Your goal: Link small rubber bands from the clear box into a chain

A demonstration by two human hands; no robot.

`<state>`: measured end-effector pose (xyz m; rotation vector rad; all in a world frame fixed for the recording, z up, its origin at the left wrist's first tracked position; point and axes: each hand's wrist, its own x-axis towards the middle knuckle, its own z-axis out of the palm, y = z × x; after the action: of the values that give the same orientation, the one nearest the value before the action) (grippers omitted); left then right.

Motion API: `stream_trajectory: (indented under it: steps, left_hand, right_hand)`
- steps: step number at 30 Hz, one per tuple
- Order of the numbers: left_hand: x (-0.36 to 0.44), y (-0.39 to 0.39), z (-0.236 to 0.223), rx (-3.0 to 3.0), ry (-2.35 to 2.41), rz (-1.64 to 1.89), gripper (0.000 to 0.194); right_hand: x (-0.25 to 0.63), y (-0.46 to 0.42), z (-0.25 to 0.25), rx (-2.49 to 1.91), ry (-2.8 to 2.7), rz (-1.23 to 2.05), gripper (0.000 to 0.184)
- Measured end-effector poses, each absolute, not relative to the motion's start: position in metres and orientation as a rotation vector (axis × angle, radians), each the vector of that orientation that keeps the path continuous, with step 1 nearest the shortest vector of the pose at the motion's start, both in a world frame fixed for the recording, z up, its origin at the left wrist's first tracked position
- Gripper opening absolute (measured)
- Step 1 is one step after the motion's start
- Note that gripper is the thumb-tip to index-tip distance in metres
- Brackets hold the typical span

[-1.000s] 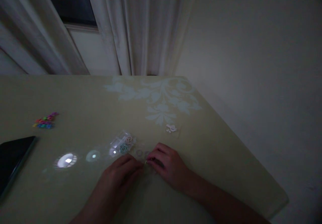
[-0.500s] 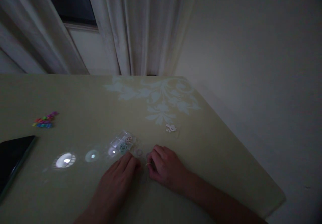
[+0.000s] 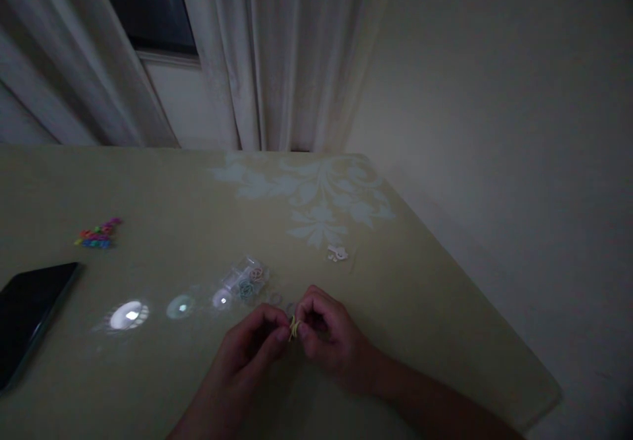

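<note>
Between my two hands is a small bunch of yellow bands [image 3: 295, 327], which look like small rubber bands. My left hand [image 3: 252, 344] pinches their left side between thumb and forefinger. On the other side, the thumb and curled fingers of my right hand [image 3: 329, 331] close on them. Just beyond my fingertips lies a clear compartment box [image 3: 242, 275] with greenish bands [image 3: 246, 289] and pinkish bands [image 3: 256, 274] in it. A pale ring [image 3: 275, 299] rests on the table between the box and my right hand.
Small white pieces [image 3: 338, 253] lie beyond my right hand. At the left are a dark phone or tablet [image 3: 37, 318] and a pile of bright coloured pieces [image 3: 99, 234]. The table [image 3: 445, 334] ends in a slanting edge beside the wall at right. Curtains [image 3: 277, 57] hang behind.
My left hand has moved right and turned so that its thumb shows, meeting my right hand at the yellow bands. More of the yellow bands now shows. The view has shifted slightly.
</note>
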<state>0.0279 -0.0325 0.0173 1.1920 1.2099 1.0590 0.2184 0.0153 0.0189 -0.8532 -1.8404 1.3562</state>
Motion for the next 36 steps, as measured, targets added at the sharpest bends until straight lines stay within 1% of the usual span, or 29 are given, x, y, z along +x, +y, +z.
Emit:
stream_trajectory:
  steps: [6,10,15,19,25,36]
  left_hand:
    - [0.032,-0.031,0.013,0.985,1.073,1.063,0.035]
    - [0.034,-0.03,0.013,0.988,1.053,1.01,0.038]
    - [0.031,-0.03,0.011,0.973,1.042,1.006,0.04]
    - [0.031,-0.03,0.008,0.919,1.082,1.072,0.04]
    - [0.031,-0.031,0.009,0.92,1.062,1.054,0.033]
    - [0.027,-0.028,0.02,0.917,1.042,1.019,0.03]
  right_hand:
    - [0.219,0.014,0.014,-0.881,-1.818,1.279,0.008]
    - [0.219,0.012,0.011,-0.867,-1.811,1.209,0.004]
    - [0.221,0.014,0.015,-0.845,-1.778,1.158,0.006]
    - [0.223,0.016,0.018,-0.828,-1.785,1.143,0.009]
    - [0.222,0.016,0.016,-0.847,-1.8,1.155,0.011]
    - [0.224,0.017,0.015,-0.829,-1.791,1.131,0.009]
